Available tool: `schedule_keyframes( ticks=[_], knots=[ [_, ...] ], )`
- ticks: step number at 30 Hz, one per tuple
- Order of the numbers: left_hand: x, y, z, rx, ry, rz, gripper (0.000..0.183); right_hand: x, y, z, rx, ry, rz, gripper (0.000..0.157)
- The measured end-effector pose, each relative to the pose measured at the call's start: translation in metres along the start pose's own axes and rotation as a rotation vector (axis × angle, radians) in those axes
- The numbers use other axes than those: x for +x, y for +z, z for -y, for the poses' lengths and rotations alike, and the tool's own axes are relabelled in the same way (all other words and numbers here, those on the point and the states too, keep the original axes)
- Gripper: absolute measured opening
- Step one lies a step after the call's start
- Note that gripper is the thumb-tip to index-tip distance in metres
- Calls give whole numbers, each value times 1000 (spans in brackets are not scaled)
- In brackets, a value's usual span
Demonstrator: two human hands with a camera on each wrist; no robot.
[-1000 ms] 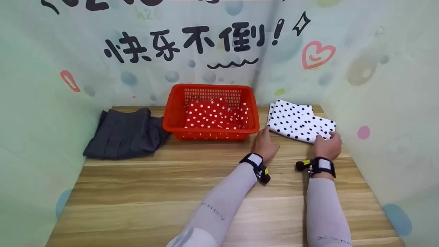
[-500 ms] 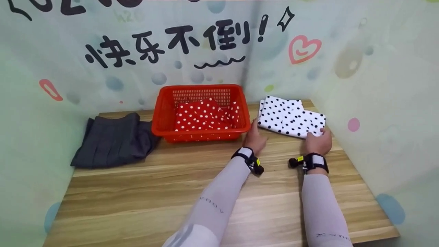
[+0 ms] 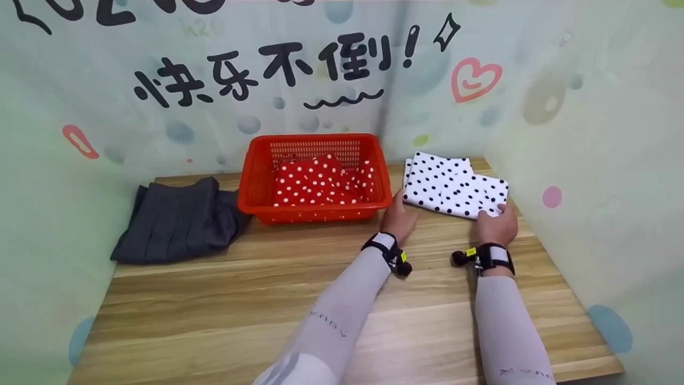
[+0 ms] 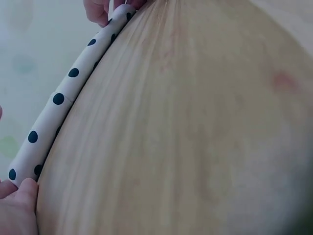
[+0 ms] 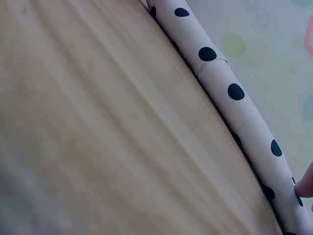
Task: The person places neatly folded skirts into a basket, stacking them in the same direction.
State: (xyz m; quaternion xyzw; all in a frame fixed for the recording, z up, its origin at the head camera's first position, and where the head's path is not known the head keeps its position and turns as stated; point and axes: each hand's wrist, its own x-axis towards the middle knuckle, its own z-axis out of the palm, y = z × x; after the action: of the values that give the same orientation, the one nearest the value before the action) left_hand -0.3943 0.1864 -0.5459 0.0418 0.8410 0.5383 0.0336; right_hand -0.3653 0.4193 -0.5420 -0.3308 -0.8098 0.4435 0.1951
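A folded white cloth (image 3: 454, 184) with black dots lies flat at the back right of the table. Beside its near left corner is my left hand (image 3: 398, 218), fingers fairly straight in the gap next to the basket. The left wrist view has the left thumb (image 4: 27, 193) touching the end of the rolled-looking fold (image 4: 58, 100). At the near right corner, my right hand (image 3: 497, 224) pinches the cloth between thumb and fingers. Only a fingertip (image 5: 305, 183) of it shows in the right wrist view, against the dotted fold (image 5: 234, 93). Some right fingertips are hidden.
A red plastic basket (image 3: 315, 215) stands left of the white cloth and holds a red cloth (image 3: 310, 182) with white dots. Farther left lies a folded dark grey cloth (image 3: 171, 222). Printed curtains (image 3: 427, 107) close in the wooden table (image 3: 240, 305) at back and sides.
The head view has swung, so everything appears farther left. My left hand has slid slightly forward along the white cloth's left corner, its thumb now nearer the edge. The right hand stays at its corner.
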Motion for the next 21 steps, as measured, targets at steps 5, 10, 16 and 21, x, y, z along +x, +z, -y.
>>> schedule_keyframes(
  ticks=[5, 10, 16, 21],
  knots=[
    [-6, 0, 2, 51, 30, 69, 84, -3, -8, -5, -19, -2, 38, 55],
    [-22, -6, 5, 59, 4, 86, 75, -12, -17, -12, -36, -32, 66, 51],
    [-52, -31, -1, 120, 3, 99, 61, -29, -30, -19, -137, -95, 139, 50],
    [-81, -41, -8, 147, 74, 149, 43, -45, -66, -27, -270, -157, 209, 47]
  ],
)
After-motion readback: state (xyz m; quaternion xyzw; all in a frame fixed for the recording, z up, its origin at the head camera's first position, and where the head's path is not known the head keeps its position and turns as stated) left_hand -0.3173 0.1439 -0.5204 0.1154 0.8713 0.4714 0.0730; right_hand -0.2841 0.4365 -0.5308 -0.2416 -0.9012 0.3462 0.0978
